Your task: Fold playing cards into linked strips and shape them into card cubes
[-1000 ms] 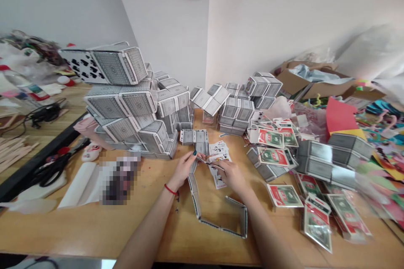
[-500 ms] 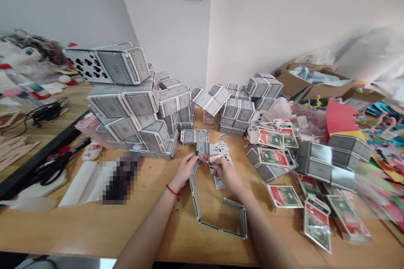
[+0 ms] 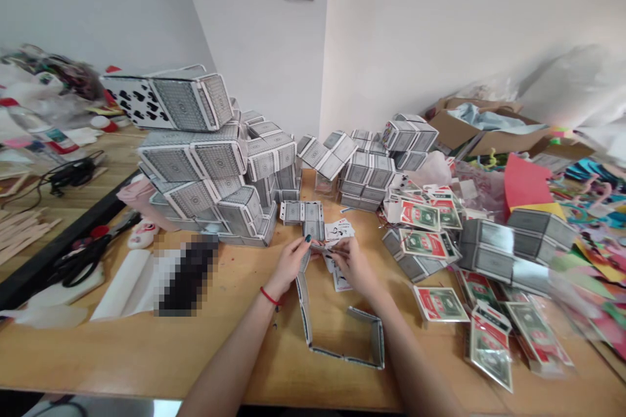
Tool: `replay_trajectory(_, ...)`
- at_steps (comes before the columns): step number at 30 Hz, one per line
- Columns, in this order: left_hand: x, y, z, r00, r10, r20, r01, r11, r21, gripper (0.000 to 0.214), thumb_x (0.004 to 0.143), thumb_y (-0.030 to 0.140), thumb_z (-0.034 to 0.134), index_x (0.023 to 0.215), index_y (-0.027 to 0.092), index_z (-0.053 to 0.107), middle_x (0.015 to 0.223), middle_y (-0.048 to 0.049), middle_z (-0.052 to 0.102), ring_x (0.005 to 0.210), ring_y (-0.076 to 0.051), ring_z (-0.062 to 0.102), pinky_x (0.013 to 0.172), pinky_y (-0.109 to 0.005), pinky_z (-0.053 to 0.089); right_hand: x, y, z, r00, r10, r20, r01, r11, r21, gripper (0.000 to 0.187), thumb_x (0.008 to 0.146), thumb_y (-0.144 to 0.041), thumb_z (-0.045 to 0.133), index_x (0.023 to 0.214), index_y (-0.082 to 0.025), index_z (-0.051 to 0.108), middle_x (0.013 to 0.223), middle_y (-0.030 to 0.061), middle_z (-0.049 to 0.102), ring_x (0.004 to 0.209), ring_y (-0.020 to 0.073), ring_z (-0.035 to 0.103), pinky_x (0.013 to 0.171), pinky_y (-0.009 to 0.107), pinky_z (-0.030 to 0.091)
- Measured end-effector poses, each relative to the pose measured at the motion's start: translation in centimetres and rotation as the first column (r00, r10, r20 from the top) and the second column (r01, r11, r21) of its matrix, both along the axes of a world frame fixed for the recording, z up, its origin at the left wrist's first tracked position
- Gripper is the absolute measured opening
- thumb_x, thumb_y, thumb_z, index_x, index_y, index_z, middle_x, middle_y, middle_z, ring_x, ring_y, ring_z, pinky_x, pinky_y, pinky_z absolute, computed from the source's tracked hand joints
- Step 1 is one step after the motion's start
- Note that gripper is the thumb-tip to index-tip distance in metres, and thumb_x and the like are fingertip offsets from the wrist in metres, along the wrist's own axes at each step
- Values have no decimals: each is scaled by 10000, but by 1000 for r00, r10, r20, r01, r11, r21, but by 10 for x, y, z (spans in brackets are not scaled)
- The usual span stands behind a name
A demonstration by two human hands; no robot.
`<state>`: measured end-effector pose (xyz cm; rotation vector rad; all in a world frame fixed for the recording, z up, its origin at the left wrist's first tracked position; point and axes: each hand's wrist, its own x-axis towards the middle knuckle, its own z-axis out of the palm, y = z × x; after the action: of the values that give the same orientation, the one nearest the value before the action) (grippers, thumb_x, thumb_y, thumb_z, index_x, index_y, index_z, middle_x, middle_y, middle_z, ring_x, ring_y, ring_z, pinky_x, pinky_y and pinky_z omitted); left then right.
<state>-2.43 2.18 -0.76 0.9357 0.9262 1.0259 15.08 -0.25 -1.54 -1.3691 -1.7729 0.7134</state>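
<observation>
With thumb and fingers pinched, my left hand (image 3: 289,266) holds the far end of a strip of joined playing cards (image 3: 304,305). The strip stands on edge and bends round towards me, then back up beside my right forearm. My right hand (image 3: 355,266) is closed on a playing card (image 3: 320,249) that meets the strip's end between both hands; the fingertips partly hide it. Loose face-up playing cards (image 3: 339,229) lie under and behind my right hand. Just beyond my left hand rests a small folded card piece (image 3: 294,211).
Stacked card blocks (image 3: 193,159) rise at the left, with more blocks (image 3: 369,171) at the back. Red and green card boxes (image 3: 441,304) lie on the right. Black scissors (image 3: 83,260) and a white roll (image 3: 124,283) are at left. A cardboard box (image 3: 493,140) stands back right.
My right hand has shifted slightly and turned, now covering more of the loose cards. My left hand keeps its pinch, and the strip has barely moved.
</observation>
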Motion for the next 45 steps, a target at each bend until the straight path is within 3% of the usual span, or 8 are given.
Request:
replay_trajectory(3, -1, 1, 0, 996, 85, 11, -85, 996, -14, 345, 679, 450, 598, 825, 140, 633, 899, -75, 672, 863, -216, 609, 761, -334, 486, 3, -2, 2, 994, -101, 27, 96, 983, 155, 180, 814, -290, 491, 964, -191, 488, 852, 67, 611, 738, 171, 595, 661, 298, 478)
replay_trajectory(6, -1, 3, -1, 985, 169, 26, -168, 985, -43, 339, 662, 445, 616, 812, 141, 633, 866, -70, 678, 847, -219, 618, 764, -346, 487, 3, -5, 2, 976, -212, 39, 189, 927, 323, 106, 819, -264, 494, 872, -203, 562, 771, 58, 607, 709, 171, 583, 671, 301, 482)
replay_trajectory(13, -1, 3, 0, 981, 184, 60, -179, 981, -69, 336, 661, 428, 626, 841, 145, 628, 873, -63, 680, 833, -215, 625, 759, -352, 492, -12, -8, -1, 968, -246, 40, 196, 849, 491, 259, 834, -170, 463, 1058, -222, 579, 996, 99, 618, 957, 212, 563, 850, 402, 458)
replay_trajectory(17, 0, 2, -2, 988, 138, 62, -134, 989, -67, 357, 653, 436, 629, 844, 134, 627, 881, -71, 678, 819, -215, 627, 752, -349, 496, -20, -6, -6, 954, -300, 24, 249, 831, 497, 306, 833, -180, 473, 1125, -227, 550, 1090, 114, 581, 1031, 216, 538, 880, 420, 452)
replay_trajectory(24, 4, -1, -3, 997, 66, 50, -63, 996, -65, 392, 645, 432, 640, 909, 143, 637, 922, -76, 673, 852, -218, 619, 752, -340, 494, -24, -4, -15, 968, -249, 24, 207, 853, 478, 294, 844, -193, 463, 1115, -195, 578, 1100, 109, 617, 1048, 219, 559, 928, 417, 441)
replay_trajectory(37, 2, -1, -4, 1000, 17, -14, -17, 1000, -1, 393, 715, 413, 586, 1031, 183, 626, 1113, -88, 613, 986, -234, 574, 828, -375, 470, -22, -5, -16, 983, -185, 5, 163, 875, 455, 226, 840, -194, 467, 964, -211, 655, 919, 63, 697, 843, 185, 655, 762, 318, 529)
replay_trajectory(45, 0, 1, 2, 978, 50, -202, -20, 989, 145, 362, 760, 409, 533, 989, 155, 650, 1090, -80, 629, 1034, -226, 553, 936, -356, 386, -25, -10, -16, 983, -148, 113, 88, 905, 416, 263, 832, -135, 403, 920, -191, 645, 795, 65, 699, 685, 178, 641, 625, 285, 500)
